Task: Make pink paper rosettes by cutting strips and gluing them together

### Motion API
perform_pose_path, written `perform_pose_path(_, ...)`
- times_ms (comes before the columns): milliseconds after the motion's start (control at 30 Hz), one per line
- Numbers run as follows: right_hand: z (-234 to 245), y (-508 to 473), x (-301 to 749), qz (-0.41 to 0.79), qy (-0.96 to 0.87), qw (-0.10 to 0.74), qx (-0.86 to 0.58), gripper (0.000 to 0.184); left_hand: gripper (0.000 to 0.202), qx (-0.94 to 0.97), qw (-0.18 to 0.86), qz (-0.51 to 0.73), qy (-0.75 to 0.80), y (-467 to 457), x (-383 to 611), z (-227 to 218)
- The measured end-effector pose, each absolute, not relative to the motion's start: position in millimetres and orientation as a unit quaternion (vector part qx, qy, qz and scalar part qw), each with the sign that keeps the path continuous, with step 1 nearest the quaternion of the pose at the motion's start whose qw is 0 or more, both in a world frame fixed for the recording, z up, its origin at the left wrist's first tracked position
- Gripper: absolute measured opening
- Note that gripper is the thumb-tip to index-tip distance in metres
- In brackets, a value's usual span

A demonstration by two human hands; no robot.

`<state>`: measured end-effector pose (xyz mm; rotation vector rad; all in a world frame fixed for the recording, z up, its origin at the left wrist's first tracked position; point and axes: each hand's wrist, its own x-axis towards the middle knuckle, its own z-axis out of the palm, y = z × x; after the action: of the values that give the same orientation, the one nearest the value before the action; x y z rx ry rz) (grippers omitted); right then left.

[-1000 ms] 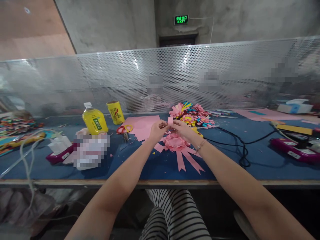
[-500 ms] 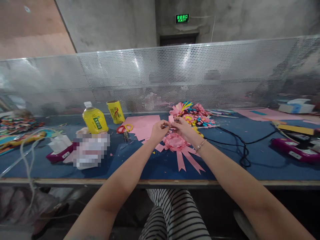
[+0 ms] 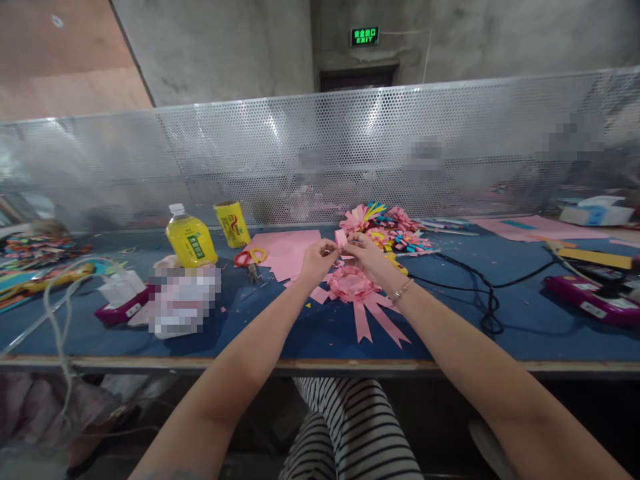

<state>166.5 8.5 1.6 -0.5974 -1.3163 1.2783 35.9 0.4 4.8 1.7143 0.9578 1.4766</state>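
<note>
A small piece of pink paper [image 3: 341, 238] is pinched between my two hands above the table. My left hand [image 3: 319, 259] has its fingertips closed at the paper's lower left. From the other side my right hand [image 3: 367, 255], with a bracelet at the wrist, grips the same piece; its fingers partly hide the paper. Just below lies a pink paper rosette [image 3: 353, 285] with forked paper tails [image 3: 380, 320] pointing toward the table's front edge. Pink paper sheets [image 3: 290, 250] lie beyond my left hand.
Scissors [image 3: 250, 257], a yellow liquid bottle [image 3: 193, 240] and a yellow can [image 3: 233, 225] stand or lie to the left. Colourful paper flowers [image 3: 390, 227] are piled behind my right hand. Black cables [image 3: 485, 287] and purple power strips [image 3: 593, 300] lie right and left. A perforated metal screen [image 3: 250, 153] borders the back.
The small pink paper tilts slightly between my fingers. Both hands stay in nearly the same place, and the rosette has not moved.
</note>
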Motion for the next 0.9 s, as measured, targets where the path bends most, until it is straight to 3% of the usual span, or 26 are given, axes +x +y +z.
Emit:
perform_pose_path(533,2,9,166,0.499,-0.557,0.593,-0.297,0.025,0.018,0.685,0.302,0.563,0.351,-1,35,1)
perform_pose_path(733,5,12,172,0.495,-0.539,0.599,-0.325,0.027,0.016,0.684,0.211,0.567,0.408,8,28,1)
perform_pose_path(900,8,15,180,0.5,-0.506,0.616,-0.338,0.026,0.011,0.727,0.155,0.455,0.491,24,20,-10)
